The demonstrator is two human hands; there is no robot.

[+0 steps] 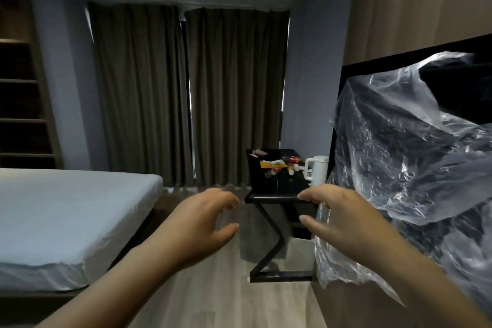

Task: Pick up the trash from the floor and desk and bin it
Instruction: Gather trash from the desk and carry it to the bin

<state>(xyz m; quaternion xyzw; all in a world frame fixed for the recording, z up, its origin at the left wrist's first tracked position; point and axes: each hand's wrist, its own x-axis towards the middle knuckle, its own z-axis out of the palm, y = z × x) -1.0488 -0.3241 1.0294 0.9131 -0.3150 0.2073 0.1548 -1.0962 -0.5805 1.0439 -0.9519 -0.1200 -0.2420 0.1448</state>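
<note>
A small black desk with a zigzag leg stands ahead by the curtains. On its top lies a heap of trash: a yellow wrapper, small bottles, and a crumpled pink paper at the back. My left hand hovers in front of the desk's left corner with fingers spread and nothing in it. My right hand is held out before the desk's front right edge, fingers curled apart, holding nothing. No bin is in view.
A white kettle stands at the desk's right side. A bed with a pale sheet fills the left. Clear plastic sheeting drapes a black screen on the right. Dark curtains hang behind. The floor is wood laminate.
</note>
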